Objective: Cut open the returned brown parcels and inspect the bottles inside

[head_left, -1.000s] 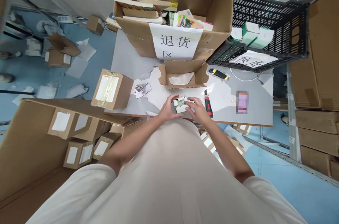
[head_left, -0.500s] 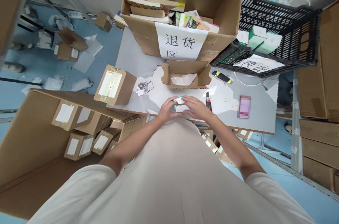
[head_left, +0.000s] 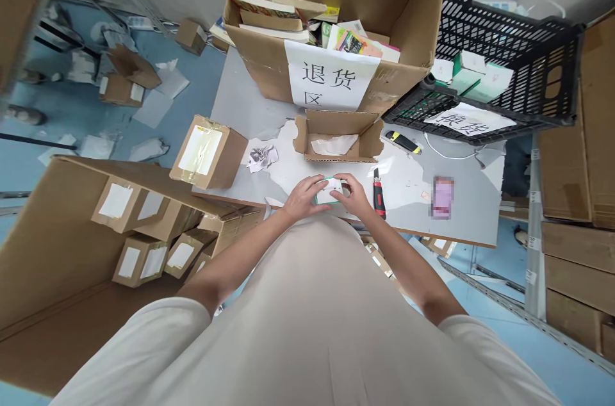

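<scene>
Grey tabletop [head_left: 473, 201] with a wood-toned edge stands in a cluttered packing room with blue flooring. Small white-and-green box [head_left: 328, 191] lies directly between the fingers of both hands, at the near edge of the table. Left hand [head_left: 300, 200] is partly closed, its fingers curved over the box's left side and its thumb along the near side. Right hand [head_left: 356, 197] is likewise partly curled, with fingers at the far right corner and the thumb bent over the top face; both hands have hold of the box. Faint marks on its top face are too small to read.

Just beyond the fingers sits an open brown carton [head_left: 343, 118] containing white paper [head_left: 334, 145]. Farther beyond, a large carton [head_left: 263, 70] of books bears a sign [head_left: 331, 76] reading "退货区". Beyond and right of the fingers, a black crate [head_left: 413, 106] carries a sheet [head_left: 468, 120] reading "换货". Just right of the right fingers lies a red-and-black knife [head_left: 379, 198]. Well left of the left fingers stands a taped box [head_left: 233, 159]; its white label [head_left: 199, 150] is illegible.
</scene>
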Demonstrator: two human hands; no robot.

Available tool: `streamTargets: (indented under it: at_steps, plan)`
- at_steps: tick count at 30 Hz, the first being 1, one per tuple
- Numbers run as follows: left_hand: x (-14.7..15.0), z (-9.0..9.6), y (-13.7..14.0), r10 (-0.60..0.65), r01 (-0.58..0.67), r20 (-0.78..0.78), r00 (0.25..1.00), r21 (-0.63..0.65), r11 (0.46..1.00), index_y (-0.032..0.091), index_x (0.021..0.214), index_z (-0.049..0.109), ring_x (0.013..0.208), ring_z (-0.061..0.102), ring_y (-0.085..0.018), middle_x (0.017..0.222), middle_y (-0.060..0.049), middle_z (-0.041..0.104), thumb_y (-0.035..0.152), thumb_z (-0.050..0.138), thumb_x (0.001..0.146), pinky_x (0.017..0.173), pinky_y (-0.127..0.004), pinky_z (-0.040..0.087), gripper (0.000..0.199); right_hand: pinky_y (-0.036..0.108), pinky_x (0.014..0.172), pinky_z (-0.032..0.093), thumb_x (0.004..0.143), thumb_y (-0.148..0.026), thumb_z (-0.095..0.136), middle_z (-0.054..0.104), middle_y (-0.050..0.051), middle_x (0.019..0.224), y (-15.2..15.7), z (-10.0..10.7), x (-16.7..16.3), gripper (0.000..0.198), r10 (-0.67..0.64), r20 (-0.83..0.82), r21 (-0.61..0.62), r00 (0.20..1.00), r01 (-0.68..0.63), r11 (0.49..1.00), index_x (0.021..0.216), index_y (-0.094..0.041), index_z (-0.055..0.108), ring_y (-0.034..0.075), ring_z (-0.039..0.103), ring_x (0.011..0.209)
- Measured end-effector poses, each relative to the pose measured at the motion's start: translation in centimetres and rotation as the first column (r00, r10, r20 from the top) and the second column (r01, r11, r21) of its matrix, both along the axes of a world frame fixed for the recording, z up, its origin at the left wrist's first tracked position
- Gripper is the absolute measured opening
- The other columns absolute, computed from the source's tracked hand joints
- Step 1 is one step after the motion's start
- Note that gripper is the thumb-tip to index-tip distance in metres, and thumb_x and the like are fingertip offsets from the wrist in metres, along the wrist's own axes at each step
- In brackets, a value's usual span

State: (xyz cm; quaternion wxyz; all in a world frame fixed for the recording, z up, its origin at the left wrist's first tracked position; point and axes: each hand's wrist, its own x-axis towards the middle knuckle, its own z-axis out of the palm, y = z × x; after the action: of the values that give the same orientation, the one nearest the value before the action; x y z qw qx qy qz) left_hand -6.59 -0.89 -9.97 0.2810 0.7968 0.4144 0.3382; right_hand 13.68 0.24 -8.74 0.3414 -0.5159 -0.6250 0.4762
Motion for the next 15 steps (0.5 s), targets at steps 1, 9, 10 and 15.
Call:
streamTargets:
  at_steps: [1, 9, 10, 15]
  plan:
    - [-0.2, 0.0, 0.0, -0.016, 0.016, -0.02, 1.0, 0.004, 1.0, 0.017, 0.128, 0.051, 0.117, 0.057, -0.028, 0.125, -0.019, 0.057, 0.051, 0.069, 0.077, 0.095, -0.045, 0.051, 0.064, 0.043, 0.094, 0.051, 0.081, -0.052, 0.064, 0.06, 0.01, 0.118, -0.2, -0.2, 0.2, 0.051, 0.01, -0.004, 0.006, 1.0, -0.01, 1.0, 0.123, -0.024, 0.057, 0.024, 0.059, 0.111]
    - [-0.6, 1.9, 0.4, -0.117, 0.116, -0.286, 0.951, -0.02, 0.993, 0.016, 0.137, 0.045, 0.131, 0.045, -0.033, 0.137, -0.022, 0.05, 0.048, 0.055, 0.087, 0.108, -0.054, 0.034, 0.06, 0.046, 0.113, 0.035, 0.083, -0.052, 0.062, 0.042, 0.012, 0.149, -1.7, 0.0, 1.8, 0.075, 0.205, 0.135, 0.068, 0.969, -0.215, 0.974, 0.148, -0.024, 0.036, 0.026, 0.039, 0.138]
    - [-0.4, 2.5, 0.3, -0.124, 0.121, -0.341, 0.932, -0.029, 0.992, 0.015, 0.14, 0.042, 0.135, 0.04, -0.034, 0.141, -0.022, 0.047, 0.044, 0.052, 0.089, 0.111, -0.057, 0.026, 0.059, 0.046, 0.114, 0.035, 0.084, -0.052, 0.061, 0.043, 0.012, 0.148, -1.7, 0.0, 1.7, 0.074, 0.194, 0.16, 0.078, 0.968, -0.208, 0.975, 0.148, -0.025, 0.036, 0.026, 0.039, 0.138]
    - [1.3, 4.7, 0.1, -0.191, 0.183, -0.477, 0.858, -0.063, 0.981, 0.008, 0.148, 0.027, 0.143, 0.023, -0.039, 0.153, -0.025, 0.027, 0.036, 0.052, 0.084, 0.112, -0.065, 0.004, 0.074, 0.047, 0.116, 0.031, 0.086, -0.058, 0.054, 0.035, 0.013, 0.153, -1.8, -0.3, 0.8, 0.08, 0.252, 0.217, 0.066, 0.943, -0.272, 0.96, 0.152, -0.026, 0.023, 0.027, 0.032, 0.142]
